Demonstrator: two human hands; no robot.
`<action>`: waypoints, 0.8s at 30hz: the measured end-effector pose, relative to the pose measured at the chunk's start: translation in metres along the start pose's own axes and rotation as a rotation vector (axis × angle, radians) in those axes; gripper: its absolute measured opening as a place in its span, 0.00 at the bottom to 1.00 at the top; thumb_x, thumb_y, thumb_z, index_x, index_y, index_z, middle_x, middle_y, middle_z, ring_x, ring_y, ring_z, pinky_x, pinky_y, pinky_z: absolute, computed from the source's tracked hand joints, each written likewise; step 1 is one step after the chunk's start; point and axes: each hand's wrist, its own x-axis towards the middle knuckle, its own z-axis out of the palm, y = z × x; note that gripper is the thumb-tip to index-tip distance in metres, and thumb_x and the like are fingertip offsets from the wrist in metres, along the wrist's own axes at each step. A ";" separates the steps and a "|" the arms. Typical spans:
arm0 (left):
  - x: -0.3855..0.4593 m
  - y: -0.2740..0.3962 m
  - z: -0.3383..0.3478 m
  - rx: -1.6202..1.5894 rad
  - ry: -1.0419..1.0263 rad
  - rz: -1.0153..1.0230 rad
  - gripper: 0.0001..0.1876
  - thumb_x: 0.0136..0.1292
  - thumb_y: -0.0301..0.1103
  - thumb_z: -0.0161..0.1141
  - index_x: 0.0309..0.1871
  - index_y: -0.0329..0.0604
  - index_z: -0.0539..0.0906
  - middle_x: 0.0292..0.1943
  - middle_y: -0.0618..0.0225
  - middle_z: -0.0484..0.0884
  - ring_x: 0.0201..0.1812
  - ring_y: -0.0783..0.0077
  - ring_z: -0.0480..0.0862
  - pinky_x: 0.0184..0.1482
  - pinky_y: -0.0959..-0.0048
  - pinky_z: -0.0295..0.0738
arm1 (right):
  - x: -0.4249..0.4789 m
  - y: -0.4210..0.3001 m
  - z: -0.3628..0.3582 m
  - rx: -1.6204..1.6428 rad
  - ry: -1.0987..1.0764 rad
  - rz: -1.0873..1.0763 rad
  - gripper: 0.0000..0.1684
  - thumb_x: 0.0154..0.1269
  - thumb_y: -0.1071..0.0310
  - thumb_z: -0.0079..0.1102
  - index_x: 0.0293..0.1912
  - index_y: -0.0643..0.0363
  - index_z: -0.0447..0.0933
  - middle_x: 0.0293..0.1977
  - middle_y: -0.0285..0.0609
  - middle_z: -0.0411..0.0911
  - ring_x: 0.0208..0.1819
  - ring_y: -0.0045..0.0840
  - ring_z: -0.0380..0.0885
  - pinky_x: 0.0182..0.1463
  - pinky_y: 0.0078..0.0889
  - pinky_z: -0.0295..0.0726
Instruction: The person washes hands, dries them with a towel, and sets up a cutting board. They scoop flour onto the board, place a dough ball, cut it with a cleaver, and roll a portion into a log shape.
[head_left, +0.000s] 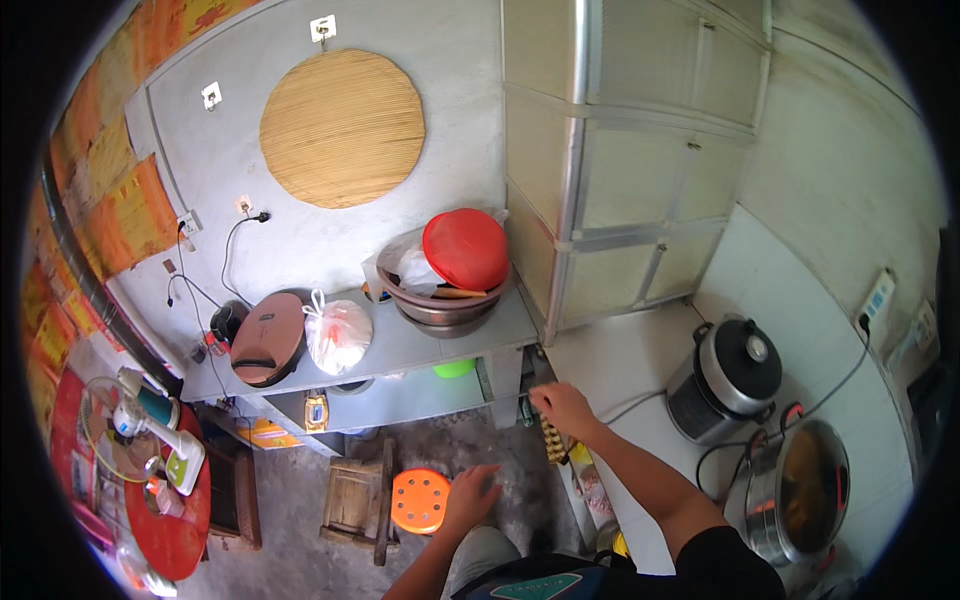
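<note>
My right hand (559, 409) is stretched forward over the near edge of the tiled counter (600, 352), its fingers closed around a thin rod or handle that points left; what it belongs to cannot be told. My left hand (474, 496) hangs low with its fingers apart, holding nothing, beside an orange plastic stool (421, 501) with round holes. Ahead on the grey shelf (450, 349) sit stacked basins (442, 315) topped by a red plastic basin (466, 249), a knotted white plastic bag (341, 337) and a brown electric griddle (270, 339).
A wooden chair (356, 499) stands left of the stool. At far left is a red round table (169, 536) with a small fan (161, 435). To the right are an electric pressure cooker (724, 379), a large steel pot (799, 491), cables and a tall cabinet (637, 172).
</note>
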 end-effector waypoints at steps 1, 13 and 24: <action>0.013 -0.003 -0.004 0.019 0.013 -0.008 0.17 0.52 0.33 0.62 0.47 0.45 0.77 0.43 0.58 0.78 0.46 0.53 0.75 0.49 0.61 0.69 | 0.035 0.000 0.001 -0.059 0.030 -0.038 0.13 0.61 0.61 0.53 0.39 0.58 0.78 0.36 0.49 0.78 0.41 0.43 0.74 0.44 0.42 0.72; 0.201 -0.062 -0.054 0.246 0.157 0.076 0.20 0.48 0.32 0.62 0.48 0.49 0.76 0.54 0.61 0.70 0.59 0.54 0.66 0.63 0.48 0.52 | 0.280 0.011 0.074 -0.455 0.014 0.100 0.13 0.57 0.57 0.57 0.36 0.56 0.77 0.34 0.43 0.77 0.40 0.36 0.75 0.43 0.39 0.72; 0.334 -0.081 -0.085 0.131 0.272 0.175 0.23 0.47 0.24 0.62 0.50 0.45 0.75 0.55 0.60 0.70 0.59 0.54 0.67 0.64 0.52 0.54 | 0.281 -0.011 0.027 -0.542 -0.057 0.033 0.04 0.55 0.68 0.51 0.30 0.57 0.73 0.29 0.44 0.74 0.33 0.36 0.77 0.34 0.37 0.76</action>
